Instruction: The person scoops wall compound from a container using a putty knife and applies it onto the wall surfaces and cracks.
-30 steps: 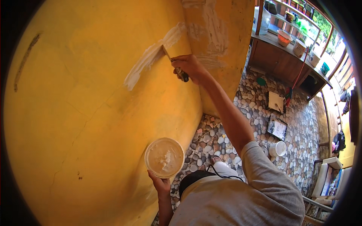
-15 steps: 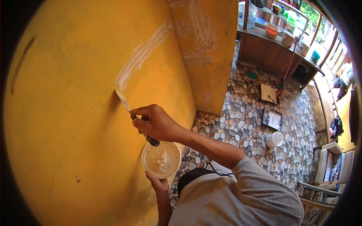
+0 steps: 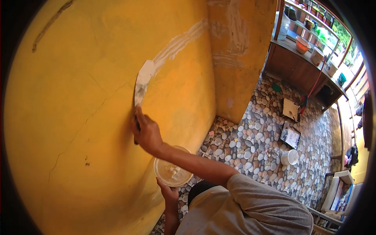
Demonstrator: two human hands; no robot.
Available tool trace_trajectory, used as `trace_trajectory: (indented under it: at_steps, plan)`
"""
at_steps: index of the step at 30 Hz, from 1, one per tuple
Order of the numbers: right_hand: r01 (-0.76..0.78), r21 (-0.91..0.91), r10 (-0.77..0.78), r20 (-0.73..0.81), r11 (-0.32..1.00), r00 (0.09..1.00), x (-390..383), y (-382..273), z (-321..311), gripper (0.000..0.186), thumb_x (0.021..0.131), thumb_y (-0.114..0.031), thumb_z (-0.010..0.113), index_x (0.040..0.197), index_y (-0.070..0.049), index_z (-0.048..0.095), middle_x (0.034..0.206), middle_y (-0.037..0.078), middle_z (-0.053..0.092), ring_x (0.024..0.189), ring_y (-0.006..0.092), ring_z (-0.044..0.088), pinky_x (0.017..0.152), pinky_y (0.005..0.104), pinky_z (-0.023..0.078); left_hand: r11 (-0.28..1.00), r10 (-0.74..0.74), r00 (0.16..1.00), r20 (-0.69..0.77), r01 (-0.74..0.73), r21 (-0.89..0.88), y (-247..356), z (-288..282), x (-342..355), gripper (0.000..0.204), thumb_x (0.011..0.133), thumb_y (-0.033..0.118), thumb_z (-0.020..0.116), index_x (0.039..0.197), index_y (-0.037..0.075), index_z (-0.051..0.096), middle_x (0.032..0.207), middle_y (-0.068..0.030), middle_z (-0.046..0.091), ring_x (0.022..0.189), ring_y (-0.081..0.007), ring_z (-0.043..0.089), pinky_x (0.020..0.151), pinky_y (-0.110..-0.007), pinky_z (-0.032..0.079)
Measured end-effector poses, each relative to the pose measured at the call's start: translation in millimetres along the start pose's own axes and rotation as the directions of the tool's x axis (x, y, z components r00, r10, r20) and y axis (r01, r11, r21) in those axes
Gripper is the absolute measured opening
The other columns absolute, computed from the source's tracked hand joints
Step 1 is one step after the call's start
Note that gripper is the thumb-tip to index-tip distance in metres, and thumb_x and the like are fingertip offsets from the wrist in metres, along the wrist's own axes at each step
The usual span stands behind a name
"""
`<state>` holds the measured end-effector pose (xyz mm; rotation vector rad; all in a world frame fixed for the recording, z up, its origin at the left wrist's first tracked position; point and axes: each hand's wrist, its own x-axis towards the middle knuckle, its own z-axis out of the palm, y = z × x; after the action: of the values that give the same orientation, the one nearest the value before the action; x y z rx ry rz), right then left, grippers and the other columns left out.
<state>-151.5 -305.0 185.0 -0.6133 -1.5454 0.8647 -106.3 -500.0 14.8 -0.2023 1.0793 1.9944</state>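
Note:
My right hand (image 3: 147, 133) is closed around the dark handle of a putty knife (image 3: 141, 84). The blade is turned broad side toward me, with pale filler on its tip, and it meets the yellow wall (image 3: 78, 109) at the lower end of a whitish filler streak (image 3: 178, 43). A thin crack (image 3: 84, 126) runs down the wall to the left of the blade. Lower down, my left hand (image 3: 169, 192) grips a round tub (image 3: 164, 178) from below. Some whitish filler lies in the tub, and my right forearm covers part of its top.
A wall pillar (image 3: 231, 86) with more filler stands ahead. On the pebble-patterned floor (image 3: 250, 145) are two paint trays (image 3: 290, 135) and a white bucket (image 3: 290, 157). A wooden cabinet (image 3: 293, 60) with containers on top stands far right, and a chair (image 3: 337, 196) nearer.
My right hand has turned the putty knife from edge-on to broad side and moved it up to the streak's end. The view has shifted, and my forearm now crosses over the tub.

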Motion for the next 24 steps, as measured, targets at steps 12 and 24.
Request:
trace_trajectory:
  at_steps: [12, 24]
  plan:
    - [-0.456, 0.292, 0.406, 0.217, 0.84, 0.888, 82, 20, -132, 0.028, 0.08, -0.009, 0.058, 0.102, 0.009, 0.061, 0.06, 0.011, 0.061, 0.052, 0.0114, 0.058, 0.047, 0.0269, 0.045, 0.522, 0.452, 0.844, 0.288, -0.512, 0.682, -17, -40, 6, 0.055, 0.096, 0.05, 0.03, 0.134, 0.011, 0.038, 0.134, -0.0053, 0.046, 0.121, -0.0223, 0.046, 0.099, -0.037, 0.042]
    - [-0.504, 0.376, 0.341, 0.421, 0.778, 0.841, 81, -26, -111, 0.029, 0.082, -0.009, 0.06, 0.103, 0.011, 0.06, 0.064, 0.009, 0.059, 0.05, 0.0121, 0.055, 0.043, 0.0245, 0.044, 1.0, 0.023, 0.996, 0.091, -0.022, -0.007, 23, -32, 0, 0.054, 0.096, 0.05, 0.031, 0.132, 0.012, 0.04, 0.132, -0.0047, 0.049, 0.118, -0.0203, 0.049, 0.096, -0.036, 0.045]
